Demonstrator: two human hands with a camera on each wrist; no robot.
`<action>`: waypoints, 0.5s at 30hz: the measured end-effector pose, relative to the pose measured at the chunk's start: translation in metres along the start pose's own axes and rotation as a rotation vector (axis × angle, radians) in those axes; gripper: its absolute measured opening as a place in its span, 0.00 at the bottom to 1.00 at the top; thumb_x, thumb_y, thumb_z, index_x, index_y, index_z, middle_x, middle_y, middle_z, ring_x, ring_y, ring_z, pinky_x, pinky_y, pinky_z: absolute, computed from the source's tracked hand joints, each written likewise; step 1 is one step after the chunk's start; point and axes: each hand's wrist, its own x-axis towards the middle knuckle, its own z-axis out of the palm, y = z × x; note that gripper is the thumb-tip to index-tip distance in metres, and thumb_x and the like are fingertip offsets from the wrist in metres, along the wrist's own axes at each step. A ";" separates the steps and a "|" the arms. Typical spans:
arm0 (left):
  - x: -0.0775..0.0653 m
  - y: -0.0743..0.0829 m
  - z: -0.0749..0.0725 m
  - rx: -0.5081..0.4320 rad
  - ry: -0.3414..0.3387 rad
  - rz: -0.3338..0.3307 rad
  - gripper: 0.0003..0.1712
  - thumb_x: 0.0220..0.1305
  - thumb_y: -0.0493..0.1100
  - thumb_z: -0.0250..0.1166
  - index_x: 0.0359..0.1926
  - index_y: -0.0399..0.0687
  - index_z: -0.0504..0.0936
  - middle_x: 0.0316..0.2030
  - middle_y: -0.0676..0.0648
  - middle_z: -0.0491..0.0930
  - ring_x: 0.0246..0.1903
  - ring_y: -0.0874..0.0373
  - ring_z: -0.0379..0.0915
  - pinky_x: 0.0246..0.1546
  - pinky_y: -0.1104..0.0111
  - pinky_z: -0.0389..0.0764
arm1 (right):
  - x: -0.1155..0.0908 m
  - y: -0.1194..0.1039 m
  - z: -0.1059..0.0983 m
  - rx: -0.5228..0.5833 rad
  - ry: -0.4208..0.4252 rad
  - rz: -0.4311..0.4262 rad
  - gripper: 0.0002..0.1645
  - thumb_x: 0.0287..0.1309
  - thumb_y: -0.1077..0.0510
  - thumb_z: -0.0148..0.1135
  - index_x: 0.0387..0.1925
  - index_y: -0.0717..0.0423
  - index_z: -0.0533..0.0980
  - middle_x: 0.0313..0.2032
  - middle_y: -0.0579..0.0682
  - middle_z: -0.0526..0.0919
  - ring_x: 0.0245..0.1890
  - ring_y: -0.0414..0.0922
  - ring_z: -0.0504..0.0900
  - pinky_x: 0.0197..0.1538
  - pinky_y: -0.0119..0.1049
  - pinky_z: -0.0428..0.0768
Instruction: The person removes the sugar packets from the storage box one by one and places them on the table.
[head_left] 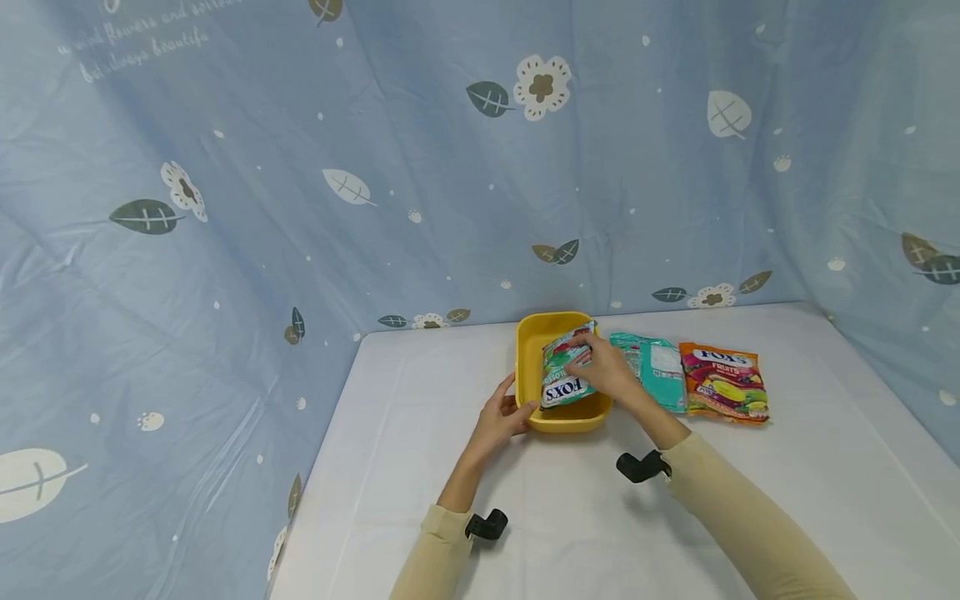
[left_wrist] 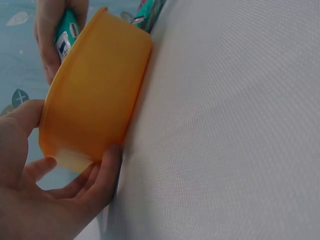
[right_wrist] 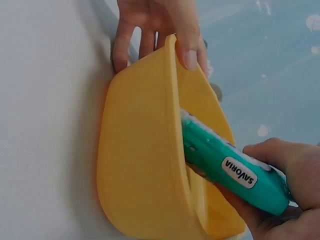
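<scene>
A yellow plastic basin (head_left: 529, 358) stands on the white table. At its near left corner, my left hand (head_left: 498, 423) grips it, with the thumb over the rim and the other fingers against the outer wall, as the left wrist view shows. My right hand (head_left: 611, 372) pinches a green Fox's candy bag (head_left: 557, 360) that is tilted partly inside the basin. In the right wrist view, the bag's green edge (right_wrist: 232, 167) rises above the rim, between thumb and fingers. Whether the bag touches the basin floor I cannot tell.
To the right of the basin, a teal candy bag (head_left: 662, 375) lies with its back up, partly behind my right hand. Beside it is an orange and purple Fox's Fruits bag (head_left: 723, 385). A blue patterned curtain (head_left: 450, 208) hangs behind the white table (head_left: 420, 400).
</scene>
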 end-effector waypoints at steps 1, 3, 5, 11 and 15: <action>0.000 0.000 0.000 -0.001 0.001 0.002 0.42 0.66 0.53 0.65 0.75 0.66 0.54 0.59 0.37 0.75 0.50 0.53 0.79 0.46 0.58 0.88 | 0.000 0.000 -0.001 0.000 0.004 -0.014 0.30 0.57 0.55 0.69 0.60 0.58 0.74 0.52 0.63 0.80 0.43 0.54 0.77 0.44 0.48 0.82; 0.000 0.000 0.000 -0.004 0.002 0.004 0.42 0.65 0.54 0.65 0.75 0.67 0.55 0.58 0.38 0.75 0.50 0.53 0.79 0.45 0.59 0.88 | -0.001 -0.001 -0.002 0.003 0.013 -0.034 0.28 0.58 0.56 0.68 0.60 0.58 0.75 0.54 0.63 0.80 0.46 0.56 0.78 0.47 0.50 0.82; 0.000 -0.001 -0.001 -0.004 0.002 0.000 0.42 0.64 0.55 0.65 0.75 0.68 0.55 0.58 0.39 0.75 0.50 0.53 0.79 0.45 0.60 0.88 | -0.001 -0.002 -0.003 0.006 0.022 -0.048 0.26 0.59 0.56 0.67 0.59 0.58 0.75 0.56 0.63 0.79 0.48 0.57 0.78 0.50 0.52 0.82; 0.001 -0.001 -0.001 0.002 0.004 -0.016 0.43 0.63 0.57 0.66 0.74 0.70 0.56 0.58 0.40 0.75 0.49 0.55 0.79 0.44 0.64 0.88 | -0.004 -0.004 -0.006 0.038 0.056 -0.078 0.19 0.58 0.58 0.68 0.51 0.56 0.78 0.52 0.63 0.81 0.46 0.55 0.79 0.48 0.49 0.82; 0.001 -0.002 -0.001 0.004 0.005 -0.019 0.43 0.63 0.58 0.66 0.75 0.70 0.56 0.58 0.40 0.75 0.49 0.56 0.79 0.44 0.64 0.88 | -0.004 -0.003 -0.007 0.034 0.064 -0.097 0.17 0.58 0.58 0.68 0.49 0.55 0.79 0.51 0.61 0.82 0.45 0.54 0.78 0.46 0.46 0.80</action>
